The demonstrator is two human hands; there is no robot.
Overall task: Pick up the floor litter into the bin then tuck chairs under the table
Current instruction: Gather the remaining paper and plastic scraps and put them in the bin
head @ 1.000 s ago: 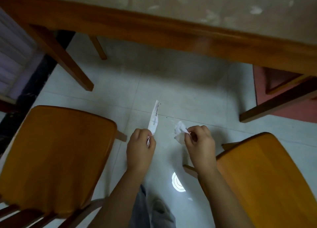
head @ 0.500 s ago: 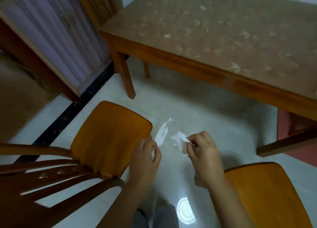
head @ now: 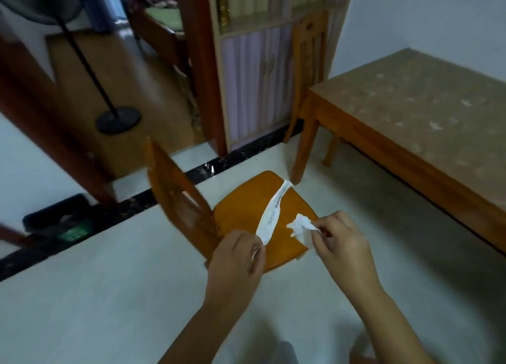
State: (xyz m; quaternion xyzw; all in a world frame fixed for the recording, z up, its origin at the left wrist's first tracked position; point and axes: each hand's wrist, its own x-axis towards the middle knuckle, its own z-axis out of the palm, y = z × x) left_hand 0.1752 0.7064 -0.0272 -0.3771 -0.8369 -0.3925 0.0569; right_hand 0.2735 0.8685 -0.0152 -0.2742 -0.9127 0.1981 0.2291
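- My left hand (head: 237,257) is curled round the bottom end of a printed paper strip (head: 270,218). The strip stands up and away from the knuckles, the same hold as a second ago.
- My right hand (head: 342,250) pinches a crumpled white tissue (head: 299,224) between thumb and fingertips. The wad sticks out to that hand's left, close to the strip but not touching it.
- What changed is the view, not the grips. A second ago I was looking down under the table, with a chair on each side of my hands. Now the head has swung up and to the left.
- The wooden chair (head: 241,215) now lies just beyond both hands, its seat behind the two papers. The table (head: 410,111) sits well off to the right of my right hand.
- A dark bin (head: 56,221) has come into view, far to the left of my left hand, by the black floor strip. It is blurred, and I cannot tell what is in it.
- I judge that both pieces of litter are off the floor and the carry to the bin is starting.
- The chair stands clear of the table, so the tucking is not yet done.
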